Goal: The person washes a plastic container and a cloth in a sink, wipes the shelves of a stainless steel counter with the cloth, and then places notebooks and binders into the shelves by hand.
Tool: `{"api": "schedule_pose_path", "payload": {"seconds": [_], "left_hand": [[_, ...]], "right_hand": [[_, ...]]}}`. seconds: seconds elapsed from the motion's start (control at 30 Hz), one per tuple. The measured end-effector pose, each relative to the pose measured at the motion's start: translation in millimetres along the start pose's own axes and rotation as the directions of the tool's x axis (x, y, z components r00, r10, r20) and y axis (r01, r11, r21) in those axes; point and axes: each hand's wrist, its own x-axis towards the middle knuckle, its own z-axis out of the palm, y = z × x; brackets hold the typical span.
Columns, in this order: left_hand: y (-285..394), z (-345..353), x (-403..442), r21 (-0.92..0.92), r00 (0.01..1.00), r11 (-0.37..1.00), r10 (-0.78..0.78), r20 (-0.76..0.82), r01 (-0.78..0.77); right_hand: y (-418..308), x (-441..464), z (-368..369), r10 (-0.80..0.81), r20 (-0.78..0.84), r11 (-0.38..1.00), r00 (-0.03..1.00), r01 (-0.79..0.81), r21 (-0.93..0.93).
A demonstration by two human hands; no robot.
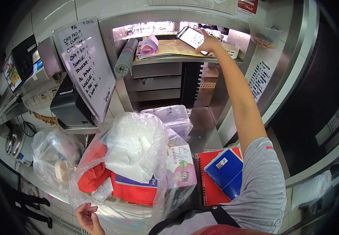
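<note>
My right hand [211, 42] is stretched far forward to the pass-through shelf and grips a smartphone [192, 39] by its right side, with the lit screen facing me. Beneath the phone lie yellowish papers [169, 47] and a rolled pink sheet [149, 44]. Low on the left, my left hand [88, 219] is held with its fingers loosely curled and apart, and nothing shows in it. Closest to that hand is a big clear plastic bag [134, 143] with white and red contents. Whether the hand touches the bag I cannot tell.
A handwritten whiteboard [84, 64] leans at the left beside a black printer [70, 105]. A rolled grey mat [125, 57] lies at the shelf's left end. Blue notebooks [225, 172] rest on a red spiral notebook [208, 158], right of a pink box [182, 166].
</note>
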Motion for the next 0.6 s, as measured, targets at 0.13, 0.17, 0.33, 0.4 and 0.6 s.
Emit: {"api": "schedule_pose_path", "payload": {"seconds": [0.13,0.17,0.33,0.4,0.6], "left_hand": [[-1.7,-10.7,-7.7,-0.025,0.999,0.999,0.019,-0.032,-0.02],[1.7,-11.7,-9.4,-0.023,0.999,1.0,0.018,-0.048,-0.019],[0.1,-22.5,-16.8,0.008,0.997,1.0,0.0,-0.073,0.0],[0.0,-23.5,-18.5,-0.014,0.996,1.0,-0.01,-0.089,0.009],[0.3,-26.9,-21.2,0.013,0.995,1.0,0.009,-0.095,-0.008]], "right_hand": [[-0.8,-10.3,0.2,-0.04,-0.104,0.999,0.994,0.041,0.001],[-2.4,-12.3,-0.7,-0.062,-0.141,0.998,0.988,0.061,-0.012],[-11.6,-18.4,-6.1,-0.07,-0.073,0.997,0.995,0.073,0.039],[-13.2,-15.8,-3.5,-0.069,-0.053,0.995,0.996,0.072,0.064],[-21.5,-10.7,4.6,-0.054,-0.029,0.996,0.998,0.056,0.072]]}}
